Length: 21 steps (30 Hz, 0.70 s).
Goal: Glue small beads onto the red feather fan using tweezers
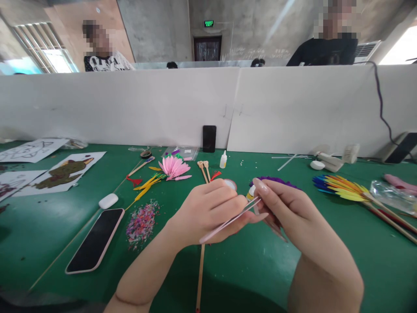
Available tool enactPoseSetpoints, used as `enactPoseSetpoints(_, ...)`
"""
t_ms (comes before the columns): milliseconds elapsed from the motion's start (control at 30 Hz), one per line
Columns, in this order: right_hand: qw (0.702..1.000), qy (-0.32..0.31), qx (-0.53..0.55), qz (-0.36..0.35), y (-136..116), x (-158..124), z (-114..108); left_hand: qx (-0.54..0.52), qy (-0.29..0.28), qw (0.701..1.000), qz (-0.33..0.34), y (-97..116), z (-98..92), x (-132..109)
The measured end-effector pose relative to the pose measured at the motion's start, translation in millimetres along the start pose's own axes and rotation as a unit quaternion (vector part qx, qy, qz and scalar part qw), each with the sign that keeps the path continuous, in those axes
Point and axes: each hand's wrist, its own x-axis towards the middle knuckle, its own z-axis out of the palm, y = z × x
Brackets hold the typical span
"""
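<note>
My left hand (211,211) is closed around a pair of pale pink tweezers (224,225), which slant up to the right across its fingers. The tweezer tips meet the fingertips of my right hand (288,206), where thumb and fingers are pinched together. Whatever lies in that pinch is too small or hidden to make out. Behind the right hand show a purple feathery piece (276,179) and a small yellow-labelled bottle (250,193), both partly covered. Below my left hand a thin wooden stick (200,278) runs toward the near edge.
On the green table (254,278) lie a phone (96,241), colourful chips (141,224), pink petals (174,167), a white glue bottle (223,160) and yellow-blue feathered sticks (348,189). Another phone (209,139) leans on the white partition (130,108). Two people are beyond it.
</note>
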Motion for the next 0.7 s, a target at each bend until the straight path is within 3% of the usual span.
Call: enactPoseSetpoints(700,0.999,-0.037,0.002,0.017,2.2,0.8,-3.8,-0.024,-0.002,1.0,-0.007,-1.6,-0.5,-1.3)
